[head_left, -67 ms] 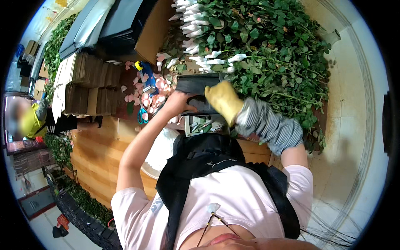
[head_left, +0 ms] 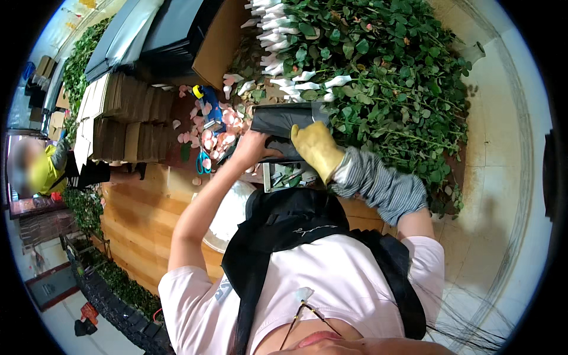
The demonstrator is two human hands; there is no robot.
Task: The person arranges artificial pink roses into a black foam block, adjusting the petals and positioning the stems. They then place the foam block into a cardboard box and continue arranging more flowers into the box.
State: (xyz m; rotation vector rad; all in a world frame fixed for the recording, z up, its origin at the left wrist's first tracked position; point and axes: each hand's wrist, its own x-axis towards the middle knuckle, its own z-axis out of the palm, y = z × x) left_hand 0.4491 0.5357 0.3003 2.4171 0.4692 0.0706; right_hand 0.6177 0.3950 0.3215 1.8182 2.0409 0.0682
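A black wrapping sheet (head_left: 275,120), folded over, lies on the bench in front of me. My bare left hand (head_left: 253,148) grips its left side, the thumb reaching inward along the near part. On the right side, my right hand (head_left: 318,149), in a yellow glove with a grey striped sleeve above it, is closed on the same sheet. What lies inside the fold is hidden. Just beyond the sheet are rose stems (head_left: 378,89) with green leaves, their heads in white sleeves (head_left: 278,38).
Pink petals (head_left: 207,139), a blue tape dispenser (head_left: 213,112) and teal-handled scissors (head_left: 203,163) lie left of my hands. Farther left stand cardboard stacks (head_left: 133,118) and black sheets (head_left: 171,35). A white tub (head_left: 228,213) is near my waist. Another person (head_left: 50,168) is at far left.
The sheet's far flap lies flatter and the gap between my hands has narrowed. Both hands have shifted only slightly.
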